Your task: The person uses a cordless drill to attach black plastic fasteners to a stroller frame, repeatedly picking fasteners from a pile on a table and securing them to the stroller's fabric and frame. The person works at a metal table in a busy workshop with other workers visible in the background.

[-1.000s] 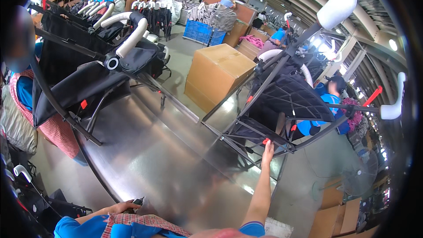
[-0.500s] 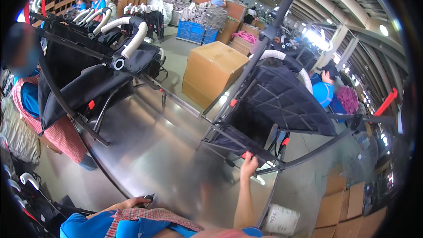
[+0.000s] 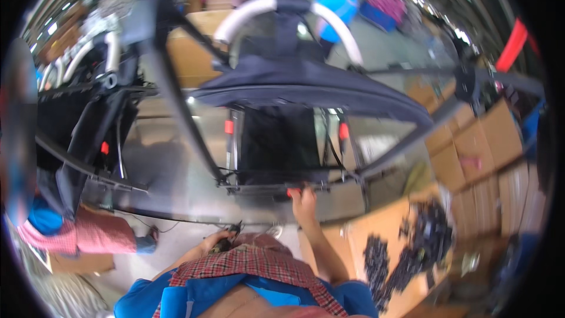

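Observation:
A dark stroller point(image 3: 312, 85) with a white curved handle point(image 3: 259, 7) stands on a shiny metal worktable point(image 3: 170, 179) in front of me. My right hand point(image 3: 304, 203) reaches up to the stroller's near lower crossbar, its fingers closed on a small red lever point(image 3: 292, 192). Low on the left, close to my checked apron, my left hand point(image 3: 219, 240) is wrapped round a small dark hand tool point(image 3: 235, 227). The tool's tip points up and away from me; its exact kind is too blurred to make out.
Another dark stroller point(image 3: 82, 123) stands to the left, beside a co-worker in a pink checked apron point(image 3: 88, 232). At my right, a cardboard surface point(image 3: 353, 229) carries piles of black parts point(image 3: 424, 229). Stacked cartons point(image 3: 488, 141) rise beyond. A person in blue point(image 3: 335, 9) is farther back.
The view has swung right and down, bringing the stroller to the centre and the black parts into sight. My right hand stays at the red lever; my left still holds the dark tool.

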`<state>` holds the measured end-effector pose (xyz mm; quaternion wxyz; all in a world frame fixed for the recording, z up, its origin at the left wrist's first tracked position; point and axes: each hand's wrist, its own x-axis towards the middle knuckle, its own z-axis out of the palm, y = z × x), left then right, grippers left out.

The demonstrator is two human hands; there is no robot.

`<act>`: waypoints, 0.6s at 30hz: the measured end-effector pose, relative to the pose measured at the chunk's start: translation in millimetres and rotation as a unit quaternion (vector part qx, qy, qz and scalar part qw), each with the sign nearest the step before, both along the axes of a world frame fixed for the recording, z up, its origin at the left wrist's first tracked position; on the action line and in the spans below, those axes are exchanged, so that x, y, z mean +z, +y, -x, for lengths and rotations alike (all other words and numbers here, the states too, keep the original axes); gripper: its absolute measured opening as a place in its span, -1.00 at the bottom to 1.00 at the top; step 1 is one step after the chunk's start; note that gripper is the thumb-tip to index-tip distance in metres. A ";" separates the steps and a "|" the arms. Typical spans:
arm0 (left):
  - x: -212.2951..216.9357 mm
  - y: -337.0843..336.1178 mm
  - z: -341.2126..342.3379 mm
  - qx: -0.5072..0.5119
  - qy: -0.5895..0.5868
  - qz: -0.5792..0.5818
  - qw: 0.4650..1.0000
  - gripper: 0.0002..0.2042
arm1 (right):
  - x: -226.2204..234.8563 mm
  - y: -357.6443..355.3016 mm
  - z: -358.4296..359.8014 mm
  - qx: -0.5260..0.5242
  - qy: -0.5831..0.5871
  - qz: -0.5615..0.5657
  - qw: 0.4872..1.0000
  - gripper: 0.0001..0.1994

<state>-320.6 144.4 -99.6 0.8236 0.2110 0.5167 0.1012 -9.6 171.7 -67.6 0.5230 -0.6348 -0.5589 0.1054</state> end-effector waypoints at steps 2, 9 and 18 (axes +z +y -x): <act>-2.5 -7.2 -5.1 -0.001 -0.002 -0.036 0.999 -0.68 | 14.0 -16.4 5.1 0.032 -0.002 0.009 0.999 -0.66; 62.4 -19.6 -38.9 -0.034 -0.027 0.034 0.998 -0.60 | 35.9 -119.4 -50.0 -0.041 -0.049 0.017 0.998 -0.66; 80.7 -50.5 -214.5 -0.282 -0.229 -0.008 0.932 -0.23 | -24.6 -355.7 -243.9 -0.344 -0.138 0.211 0.905 -0.78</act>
